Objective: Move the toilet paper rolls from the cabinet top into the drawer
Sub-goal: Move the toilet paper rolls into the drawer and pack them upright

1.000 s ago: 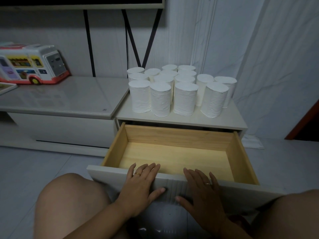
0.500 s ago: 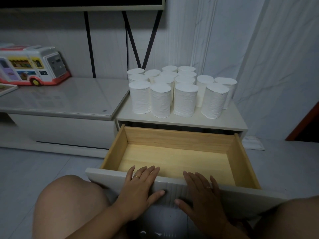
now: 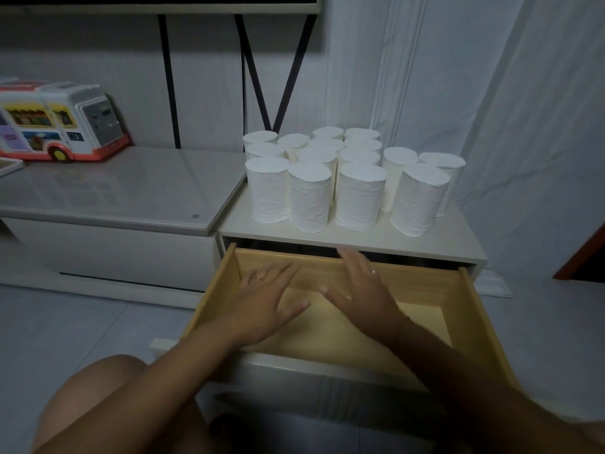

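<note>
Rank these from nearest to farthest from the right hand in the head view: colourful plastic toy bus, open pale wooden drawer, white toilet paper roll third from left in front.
1. Open pale wooden drawer: directly below the right hand.
2. White toilet paper roll: just ahead, on the cabinet top.
3. Colourful plastic toy bus: far left, on the low side unit.

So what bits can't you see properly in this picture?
Head view only:
- Back toilet paper rolls: the front rolls hide their sides, so the count is unsure.
- Drawer floor: the left hand, right hand and forearms cover part of it.
- Toy bus: cut off by the left edge.
- Gap under the cabinet top: too dark.
</note>
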